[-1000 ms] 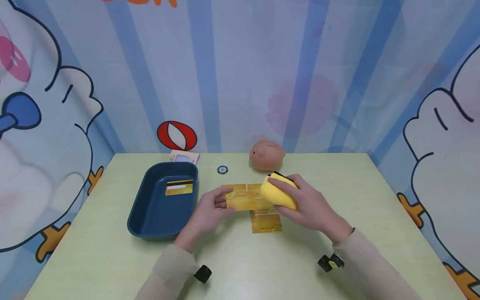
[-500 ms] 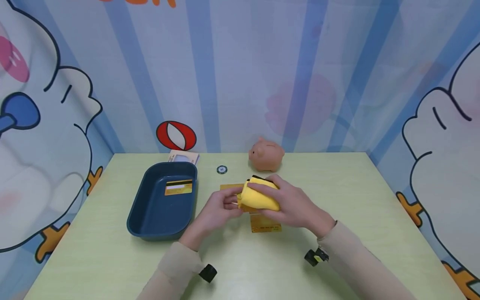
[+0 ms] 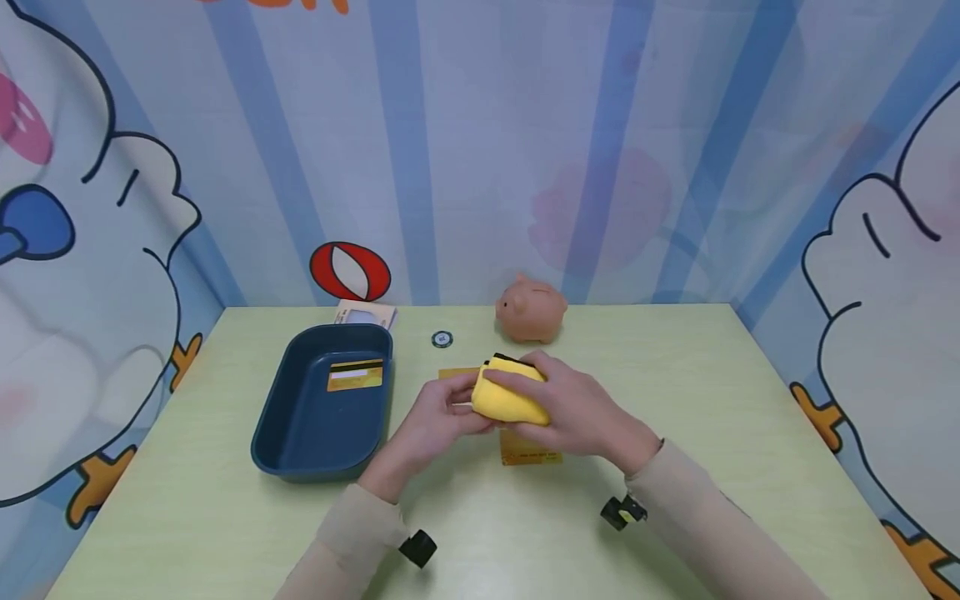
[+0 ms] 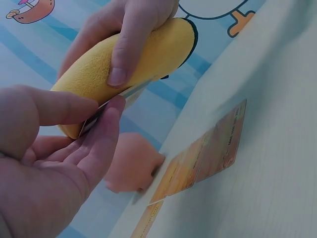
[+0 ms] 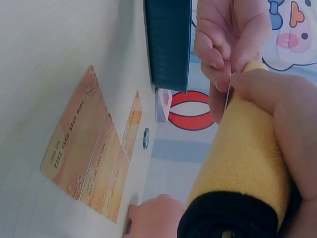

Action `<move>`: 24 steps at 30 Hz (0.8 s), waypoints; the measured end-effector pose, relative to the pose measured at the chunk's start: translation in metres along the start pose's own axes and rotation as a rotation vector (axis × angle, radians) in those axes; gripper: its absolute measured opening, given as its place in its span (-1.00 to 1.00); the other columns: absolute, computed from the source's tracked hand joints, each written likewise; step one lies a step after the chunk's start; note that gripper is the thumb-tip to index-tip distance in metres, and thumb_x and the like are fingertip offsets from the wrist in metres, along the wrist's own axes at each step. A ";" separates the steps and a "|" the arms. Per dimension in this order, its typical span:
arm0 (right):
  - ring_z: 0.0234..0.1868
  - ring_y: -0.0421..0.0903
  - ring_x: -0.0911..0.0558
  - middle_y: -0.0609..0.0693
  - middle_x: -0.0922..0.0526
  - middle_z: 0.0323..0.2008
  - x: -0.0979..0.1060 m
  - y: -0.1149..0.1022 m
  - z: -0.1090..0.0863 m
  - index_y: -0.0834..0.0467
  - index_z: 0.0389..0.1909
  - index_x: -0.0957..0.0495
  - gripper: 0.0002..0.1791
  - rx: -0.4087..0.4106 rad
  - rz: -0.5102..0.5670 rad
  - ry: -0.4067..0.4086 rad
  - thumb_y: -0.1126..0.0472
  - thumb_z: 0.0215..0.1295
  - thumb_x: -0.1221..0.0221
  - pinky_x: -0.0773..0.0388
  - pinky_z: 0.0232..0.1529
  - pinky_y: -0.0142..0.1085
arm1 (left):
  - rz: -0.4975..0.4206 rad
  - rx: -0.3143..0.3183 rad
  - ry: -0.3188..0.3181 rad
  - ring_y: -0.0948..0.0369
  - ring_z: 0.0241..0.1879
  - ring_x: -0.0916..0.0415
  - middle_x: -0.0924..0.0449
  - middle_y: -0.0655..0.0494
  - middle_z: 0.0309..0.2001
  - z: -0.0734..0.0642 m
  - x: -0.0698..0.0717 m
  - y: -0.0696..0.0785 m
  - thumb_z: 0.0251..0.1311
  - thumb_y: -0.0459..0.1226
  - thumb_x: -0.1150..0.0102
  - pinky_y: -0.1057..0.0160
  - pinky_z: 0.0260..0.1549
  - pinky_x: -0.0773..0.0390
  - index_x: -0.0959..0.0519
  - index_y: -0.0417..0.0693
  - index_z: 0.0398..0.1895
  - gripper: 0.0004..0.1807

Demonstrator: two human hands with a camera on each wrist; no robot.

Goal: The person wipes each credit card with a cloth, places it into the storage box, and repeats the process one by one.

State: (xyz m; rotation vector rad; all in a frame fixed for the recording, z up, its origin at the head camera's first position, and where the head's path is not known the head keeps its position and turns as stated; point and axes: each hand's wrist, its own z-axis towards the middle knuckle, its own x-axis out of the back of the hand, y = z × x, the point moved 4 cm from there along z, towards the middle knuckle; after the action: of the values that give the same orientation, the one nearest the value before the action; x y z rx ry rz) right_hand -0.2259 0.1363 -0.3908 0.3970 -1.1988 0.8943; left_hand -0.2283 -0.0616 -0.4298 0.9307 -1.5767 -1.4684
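My right hand (image 3: 573,404) grips a yellow plush wiping pad (image 3: 510,402) with a black back, thumb on its near side and fingers over it. In front of it, my left hand (image 3: 438,412) pinches a bank card (image 4: 134,91) between thumb and fingers. Only the card's thin edge shows in the wrist views; the pad lies against its face and hides it from the head view. Both are raised above the table. Below, several gold bank cards (image 5: 74,139) lie together on the tabletop, partly hidden by the hands in the head view.
To the left stands a dark blue tray (image 3: 292,429) with a striped gold card (image 3: 356,375) inside. A small box (image 3: 366,313) sits behind it. Further back are a round chip (image 3: 442,339) and a pink piggy bank (image 3: 531,310). A printed curtain (image 3: 487,150) hangs behind the table.
My right hand has brought the yellow pad leftward over the bank card, covering it. My left hand has shifted slightly right, still pinching the card.
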 end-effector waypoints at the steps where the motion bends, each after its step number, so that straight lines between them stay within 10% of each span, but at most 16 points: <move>1: -0.09 -0.07 -0.54 0.13 -0.51 0.20 0.000 -0.001 0.001 -0.20 0.50 -0.44 -0.31 0.001 -0.005 0.005 -0.08 0.36 -0.36 -0.66 -0.23 -0.14 | 0.000 -0.002 0.009 0.00 0.10 -0.72 -0.61 -0.08 0.28 0.000 0.000 0.001 0.35 -0.39 -0.35 0.12 0.04 -0.74 -0.39 -0.05 0.54 -0.30; 24: -0.10 0.07 -0.55 0.22 -0.51 0.16 -0.007 -0.015 0.004 -0.17 0.51 -0.42 -0.31 -0.028 -0.134 0.108 -0.16 0.40 -0.32 -0.68 -0.29 -0.07 | -0.052 -0.008 0.092 0.02 0.11 -0.72 -0.60 -0.07 0.30 -0.001 0.002 0.009 0.34 -0.42 -0.35 0.12 0.07 -0.72 -0.43 -0.06 0.52 -0.32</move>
State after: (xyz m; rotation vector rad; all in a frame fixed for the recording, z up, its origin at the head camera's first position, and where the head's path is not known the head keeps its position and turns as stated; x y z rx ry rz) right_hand -0.2177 0.1217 -0.3928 0.3973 -1.0716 0.7728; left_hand -0.2280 -0.0630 -0.4207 1.0263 -1.4893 -1.4457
